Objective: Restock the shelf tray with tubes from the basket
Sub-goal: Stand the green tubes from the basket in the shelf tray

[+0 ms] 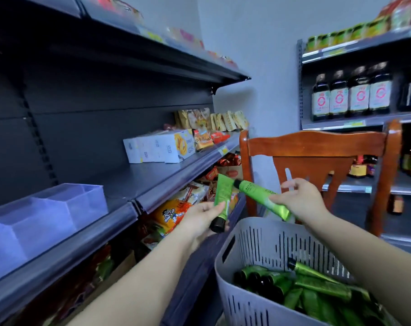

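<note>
My left hand (199, 217) grips a green tube (222, 198) with its black cap pointing down. My right hand (301, 198) holds a second green tube (258, 194) by its flat end, black cap pointing left toward the first tube. Both tubes hang above the near rim of the grey slotted basket (251, 241), which holds several more green tubes (317, 285) with black caps. The clear plastic shelf tray (46, 208) sits on the dark shelf at the left, apart from both hands; no tubes show in it.
The dark shelf (133, 180) also carries white boxes (159, 147) and snack packs further back. Snack bags (173, 212) fill the shelf below. A wooden chair (317, 147) stands behind the basket. Bottles (352, 95) line the right-hand shelves.
</note>
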### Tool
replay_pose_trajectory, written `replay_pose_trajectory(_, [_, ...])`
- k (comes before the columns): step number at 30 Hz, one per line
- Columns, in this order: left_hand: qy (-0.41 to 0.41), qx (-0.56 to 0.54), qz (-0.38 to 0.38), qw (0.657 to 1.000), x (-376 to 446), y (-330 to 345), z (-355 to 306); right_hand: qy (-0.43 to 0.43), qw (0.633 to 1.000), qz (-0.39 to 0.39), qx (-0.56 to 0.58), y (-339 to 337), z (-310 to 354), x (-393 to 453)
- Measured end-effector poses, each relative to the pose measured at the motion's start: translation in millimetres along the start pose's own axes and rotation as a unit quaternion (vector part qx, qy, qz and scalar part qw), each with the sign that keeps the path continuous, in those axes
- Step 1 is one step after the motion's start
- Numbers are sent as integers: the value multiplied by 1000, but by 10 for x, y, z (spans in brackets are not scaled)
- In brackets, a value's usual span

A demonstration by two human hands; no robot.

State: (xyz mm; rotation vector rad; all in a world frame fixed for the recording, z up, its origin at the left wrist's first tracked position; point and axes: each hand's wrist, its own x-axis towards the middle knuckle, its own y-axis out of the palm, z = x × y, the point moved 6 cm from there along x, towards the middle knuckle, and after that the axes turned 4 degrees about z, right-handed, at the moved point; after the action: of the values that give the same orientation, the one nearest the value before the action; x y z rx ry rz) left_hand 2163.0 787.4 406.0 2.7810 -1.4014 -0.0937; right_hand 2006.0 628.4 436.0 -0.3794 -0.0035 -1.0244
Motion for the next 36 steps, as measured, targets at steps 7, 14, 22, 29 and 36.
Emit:
replay_pose_trajectory(7, [82,-33,-30,996,-920,-395,-701,-83,973,27,215,274,847,-528])
replay_pose_trajectory(14, [206,115,-214,948,-1927,-1103,-1343,-89,922,115,360,849,1666,-923])
replay_pose_trajectory(22, [211,161,-334,904,-3266,-1939,-1758,-60,837,299,455,1880,2591,-1830])
replay_pose_trajectory(29, [208,163,-385,884,-4301,-2573,-2037,-98,783,451,418,2734,3500,-2852])
replay_pose_trajectory(36, [230,151,-458,845,-5090,-3159,-2200,-185,762,545,296,3474,4096,-3670])
